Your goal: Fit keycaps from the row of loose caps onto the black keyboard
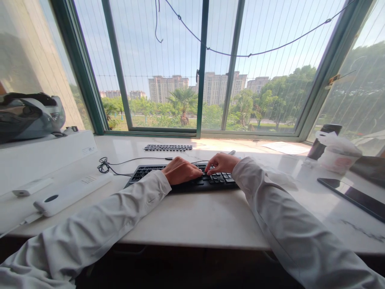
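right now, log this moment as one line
left hand: resting on black keyboard | right hand: on same keyboard, right half | behind: second keyboard, untouched | surface: white counter

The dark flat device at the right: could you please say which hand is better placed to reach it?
Probably the right hand: it rests on the keyboard, on the side nearer the dark flat device; the left hand would have to cross over it.

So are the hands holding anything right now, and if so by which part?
Nothing is held. The left hand and right hand both rest on the black keyboard, fingers on its keys.
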Available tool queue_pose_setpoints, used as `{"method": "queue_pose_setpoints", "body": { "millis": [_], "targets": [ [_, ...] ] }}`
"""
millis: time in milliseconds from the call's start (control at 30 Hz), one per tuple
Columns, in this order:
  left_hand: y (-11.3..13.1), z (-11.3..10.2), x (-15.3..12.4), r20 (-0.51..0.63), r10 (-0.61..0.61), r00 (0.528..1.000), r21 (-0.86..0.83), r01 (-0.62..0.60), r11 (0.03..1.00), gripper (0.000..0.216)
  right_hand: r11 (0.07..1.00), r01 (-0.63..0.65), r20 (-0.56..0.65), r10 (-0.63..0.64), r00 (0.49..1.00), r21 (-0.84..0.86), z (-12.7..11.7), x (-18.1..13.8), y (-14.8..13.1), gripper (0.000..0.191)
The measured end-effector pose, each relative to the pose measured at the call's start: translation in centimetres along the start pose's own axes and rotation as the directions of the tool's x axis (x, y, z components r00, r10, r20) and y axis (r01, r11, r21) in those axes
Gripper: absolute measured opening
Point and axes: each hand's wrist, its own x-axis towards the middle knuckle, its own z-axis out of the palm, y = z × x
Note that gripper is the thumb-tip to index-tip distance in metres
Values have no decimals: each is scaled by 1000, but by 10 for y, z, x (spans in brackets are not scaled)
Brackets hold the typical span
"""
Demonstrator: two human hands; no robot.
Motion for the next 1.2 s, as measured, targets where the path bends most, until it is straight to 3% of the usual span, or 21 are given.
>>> {"method": "queue_pose_setpoints", "body": {
  "millis": [500,833,1033,1200],
  "targets": [
    [2,-4,1,43,-80,996,-72,83,994,32,1000,21,-8,-21,1000,-2,3,3,0,33],
    [14,-8,12,77,-160,984,-37,164,986,33,998,-36,21,35,999,56,5,3,1,34],
    [15,-2,10,40,-183,982,12,182,983,31,997,-23,-22,22,1000,-76,4,3,-5,25],
    [9,0,5,-65,-293,954,15,295,955,33,997,-13,-203,-2,979,-73,3,2,-9,27]
  ]
}}
